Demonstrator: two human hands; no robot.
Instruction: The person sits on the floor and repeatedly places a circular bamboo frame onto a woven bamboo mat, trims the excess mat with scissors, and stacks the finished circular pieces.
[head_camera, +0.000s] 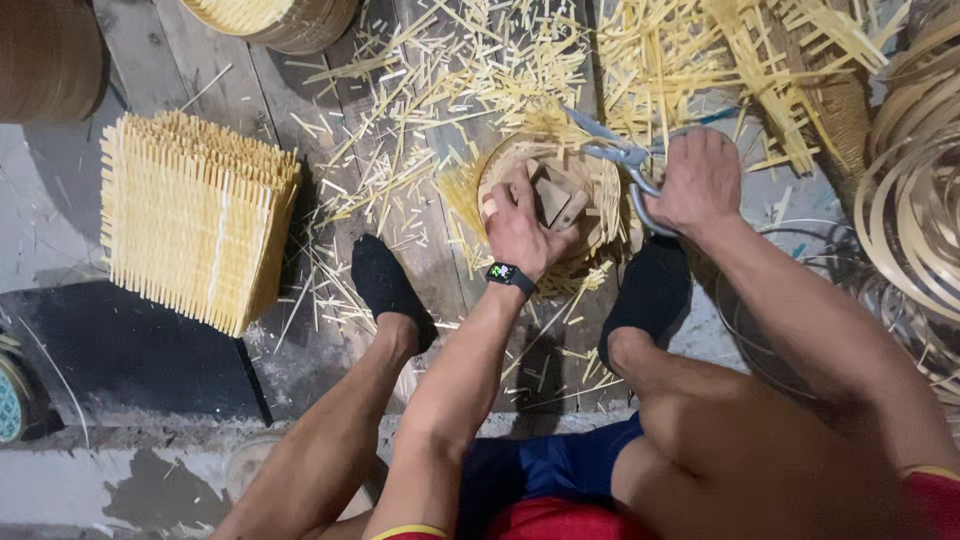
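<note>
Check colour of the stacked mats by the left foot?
Pale straw yellow; the stack of woven bamboo mats shows best in the head view.
</note>
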